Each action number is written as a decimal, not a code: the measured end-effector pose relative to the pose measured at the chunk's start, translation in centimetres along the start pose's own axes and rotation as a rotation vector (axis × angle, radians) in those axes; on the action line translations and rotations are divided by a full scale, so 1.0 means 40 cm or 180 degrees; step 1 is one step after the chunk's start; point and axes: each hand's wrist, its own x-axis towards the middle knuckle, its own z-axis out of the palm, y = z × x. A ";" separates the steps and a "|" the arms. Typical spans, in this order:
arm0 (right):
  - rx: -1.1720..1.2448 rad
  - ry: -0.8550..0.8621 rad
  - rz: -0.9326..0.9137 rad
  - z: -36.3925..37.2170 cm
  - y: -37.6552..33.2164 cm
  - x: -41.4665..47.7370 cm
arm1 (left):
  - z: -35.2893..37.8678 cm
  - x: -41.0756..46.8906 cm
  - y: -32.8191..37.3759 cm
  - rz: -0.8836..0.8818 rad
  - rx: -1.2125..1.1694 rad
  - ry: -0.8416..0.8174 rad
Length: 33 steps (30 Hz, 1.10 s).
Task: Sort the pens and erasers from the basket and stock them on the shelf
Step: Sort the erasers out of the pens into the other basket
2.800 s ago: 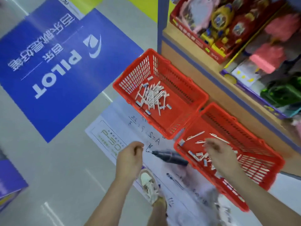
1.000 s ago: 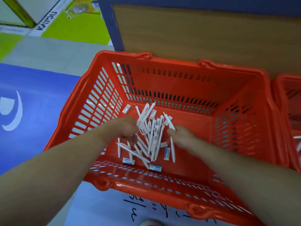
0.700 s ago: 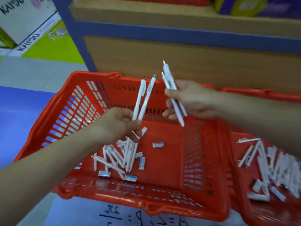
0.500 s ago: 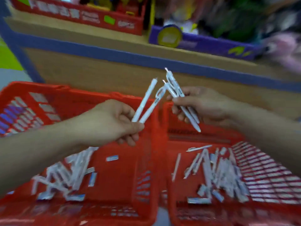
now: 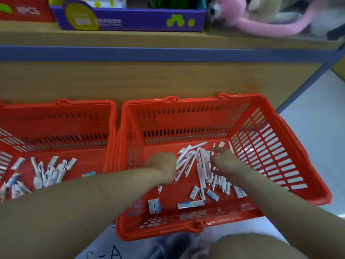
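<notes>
Here both hands sit low in the right red basket (image 5: 265, 150), where white pens (image 5: 188, 161) and erasers (image 5: 155, 205) lie loose below the shelf (image 5: 168, 38). The left hand (image 5: 161, 169) curls beside the pens and the right hand (image 5: 224, 164) lies over them. Whether the fingers grasp any pen cannot be told.

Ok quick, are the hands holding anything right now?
Left hand: curled beside the pens in the basket; whether it grips any cannot be told.
Right hand: down on the pens, blurred; a grip cannot be told.
</notes>
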 end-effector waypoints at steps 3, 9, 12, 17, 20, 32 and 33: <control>-0.0070 0.0060 -0.0461 0.001 -0.025 0.001 | -0.016 0.007 0.007 0.0149 0.0086 -0.0030; -0.0337 -0.0650 -0.1618 0.094 -0.244 -0.056 | -0.222 -0.113 -0.190 0.0510 -0.0662 0.0672; -0.0933 -0.0986 -0.2376 0.208 -0.363 -0.103 | -0.266 -0.189 -0.385 0.0078 -0.0718 0.0956; -0.2368 -0.1341 -0.3218 0.427 -0.463 -0.158 | -0.139 -0.276 -0.697 -0.0890 -0.0458 0.1294; -0.3367 -0.1412 -0.3453 0.558 -0.469 -0.175 | -0.006 -0.306 -0.824 -0.1104 -0.0202 0.0952; -0.3067 -0.1646 -0.1408 1.015 -0.232 -0.094 | 0.231 -0.158 -0.951 -0.0874 0.0114 -0.0202; -0.2914 -0.1594 -0.1213 1.037 -0.212 -0.092 | 0.242 -0.144 -0.946 -0.0907 0.0015 -0.0209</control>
